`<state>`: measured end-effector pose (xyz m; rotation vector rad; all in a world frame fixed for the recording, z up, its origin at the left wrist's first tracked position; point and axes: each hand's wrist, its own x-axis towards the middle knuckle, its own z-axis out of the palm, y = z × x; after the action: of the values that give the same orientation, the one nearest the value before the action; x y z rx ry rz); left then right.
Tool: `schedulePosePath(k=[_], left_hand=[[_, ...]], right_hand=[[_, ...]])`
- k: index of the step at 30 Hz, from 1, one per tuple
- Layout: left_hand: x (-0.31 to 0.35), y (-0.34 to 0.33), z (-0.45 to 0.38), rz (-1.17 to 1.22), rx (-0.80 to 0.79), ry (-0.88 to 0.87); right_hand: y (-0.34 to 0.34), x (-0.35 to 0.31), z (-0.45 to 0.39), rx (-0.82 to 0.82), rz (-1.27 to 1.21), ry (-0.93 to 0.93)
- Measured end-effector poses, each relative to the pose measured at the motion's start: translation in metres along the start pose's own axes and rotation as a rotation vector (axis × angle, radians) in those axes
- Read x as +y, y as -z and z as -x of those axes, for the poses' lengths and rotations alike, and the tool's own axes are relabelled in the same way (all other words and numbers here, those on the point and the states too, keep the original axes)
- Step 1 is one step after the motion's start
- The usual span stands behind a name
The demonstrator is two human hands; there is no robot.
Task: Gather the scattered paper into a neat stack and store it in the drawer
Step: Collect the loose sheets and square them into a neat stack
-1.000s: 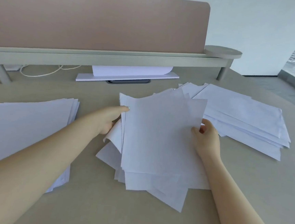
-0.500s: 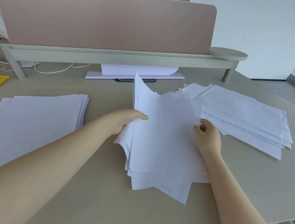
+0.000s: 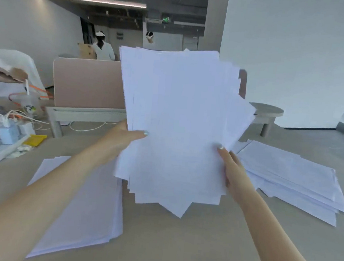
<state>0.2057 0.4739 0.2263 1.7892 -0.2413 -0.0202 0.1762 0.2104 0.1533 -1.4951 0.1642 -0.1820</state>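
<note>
An uneven bundle of white paper sheets (image 3: 179, 127) stands almost upright above the desk, its corners fanned out at the bottom and right. My left hand (image 3: 124, 138) grips its left edge with the thumb on the front. At the right edge my right hand (image 3: 231, 171) holds it the same way. A squared pile of paper (image 3: 89, 204) lies flat on the desk at the left. A looser pile of paper (image 3: 295, 178) lies at the right. No drawer is in view.
The beige desk (image 3: 177, 245) carries a pink partition screen (image 3: 88, 83) on a grey rail at the back. Chargers, cables and a tray (image 3: 2, 134) crowd the far left. A round grey shelf (image 3: 266, 111) stands at the back right. Two people stand in the background.
The bundle that lay on the desk has been lifted with both hands and tipped upright. The camera has tilted up, so the room behind the screen shows.
</note>
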Motion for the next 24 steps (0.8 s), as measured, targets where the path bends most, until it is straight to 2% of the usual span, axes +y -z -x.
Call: schedulePosePath(k=[3,6,8,11,15,20,24], left_hand=[[0.009,0.002,0.005,0.055,0.077,-0.103],[0.009,0.007,0.01,0.074,0.151,-0.119],[0.003,0.009,0.014,0.107,0.209,-0.132],[-0.01,0.005,0.018,0.167,0.17,-0.176],[-0.002,-0.01,0.016,0.231,0.167,-0.218],[0.031,-0.008,0.011,0.238,0.182,-0.346],[0.0,-0.006,0.013,0.284,0.155,-0.323]], right_hand=[[-0.021,-0.048,0.004,-0.03,-0.083,0.194],[-0.031,-0.077,0.008,-0.086,-0.068,0.318],[-0.031,-0.077,0.007,-0.133,0.009,0.305],[-0.031,-0.068,0.009,-0.183,0.073,0.27],[-0.035,-0.072,0.013,-0.102,0.049,0.281],[-0.032,-0.092,0.017,-0.08,-0.013,0.376],[-0.021,-0.071,0.02,-0.1,-0.024,0.316]])
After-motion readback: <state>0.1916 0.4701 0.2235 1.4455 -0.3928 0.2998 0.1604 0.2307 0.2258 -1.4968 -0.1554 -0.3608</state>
